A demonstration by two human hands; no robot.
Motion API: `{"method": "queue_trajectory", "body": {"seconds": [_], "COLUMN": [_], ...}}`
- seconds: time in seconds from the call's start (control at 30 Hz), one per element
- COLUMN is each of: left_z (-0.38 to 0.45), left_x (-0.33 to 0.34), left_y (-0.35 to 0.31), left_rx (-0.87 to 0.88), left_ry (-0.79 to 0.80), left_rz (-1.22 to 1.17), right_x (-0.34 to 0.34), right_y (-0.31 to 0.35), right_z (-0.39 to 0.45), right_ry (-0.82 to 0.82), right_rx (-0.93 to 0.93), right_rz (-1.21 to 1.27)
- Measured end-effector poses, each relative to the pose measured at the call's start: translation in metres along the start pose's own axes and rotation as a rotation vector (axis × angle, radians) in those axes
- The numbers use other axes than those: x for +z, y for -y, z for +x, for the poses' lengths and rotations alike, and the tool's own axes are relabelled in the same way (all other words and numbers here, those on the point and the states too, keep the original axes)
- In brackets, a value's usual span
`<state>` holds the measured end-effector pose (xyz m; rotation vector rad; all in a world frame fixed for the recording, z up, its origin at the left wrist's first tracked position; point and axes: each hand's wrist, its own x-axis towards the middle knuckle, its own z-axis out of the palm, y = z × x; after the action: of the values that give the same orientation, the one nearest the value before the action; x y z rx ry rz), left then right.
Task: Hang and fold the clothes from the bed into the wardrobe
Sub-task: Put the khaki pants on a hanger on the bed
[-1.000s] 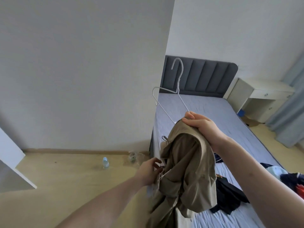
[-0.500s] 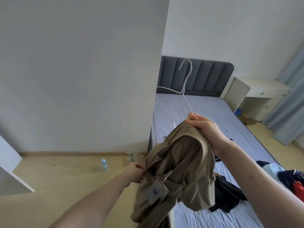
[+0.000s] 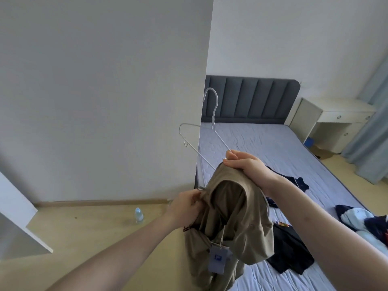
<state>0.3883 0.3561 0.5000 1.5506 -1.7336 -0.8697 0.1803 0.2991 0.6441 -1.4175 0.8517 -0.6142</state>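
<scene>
You held the khaki garment (image 3: 237, 217) up in the air, just off the near corner of the bed (image 3: 262, 148), with most of its cloth hanging down below your hands. Your right hand (image 3: 245, 164) was clamped around the top fold of the garment together with one arm of the white wire hanger (image 3: 212, 124), fingers curled tight over both. From that grip the hanger ran up and away toward the headboard end of the bed, its long axis slanting leftward, hook uppermost and its free shoulder sticking out bare beyond the bed's edge. Your left hand (image 3: 186, 203) pinched the garment's edge, fingers closed on the cloth, lower than the right hand and on the side away from the bed. A blue tag (image 3: 218, 259) dangled from the garment beneath both hands.

The bare shoulder of the hanger lay above and beyond your left hand, so that hand looked the nearer one to draw the cloth up and over it. The garment was not yet seated on the hanger. Darker clothes (image 3: 289, 255) lay on the bed beside the hanging cloth.
</scene>
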Motion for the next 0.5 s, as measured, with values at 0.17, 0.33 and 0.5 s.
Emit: {"method": "queue_trajectory", "body": {"seconds": [0.17,0.33,0.5], "left_z": [0.005,0.017,0.031], "left_x": [-0.023,-0.053,-0.079], "left_y": [-0.012,-0.030,-0.048], "left_rx": [-0.057,-0.067,-0.132], "left_ry": [-0.031,-0.042,-0.173], "left_rz": [-0.064,-0.184,-0.361], "right_x": [-0.026,-0.056,-0.073], "right_y": [-0.002,-0.012,-0.020], "right_z": [-0.005,-0.011,-0.025], "right_ry": [-0.098,-0.311,-0.443], "right_rx": [0.010,0.024,0.009], "right_rz": [-0.104,-0.539,-0.789]}}
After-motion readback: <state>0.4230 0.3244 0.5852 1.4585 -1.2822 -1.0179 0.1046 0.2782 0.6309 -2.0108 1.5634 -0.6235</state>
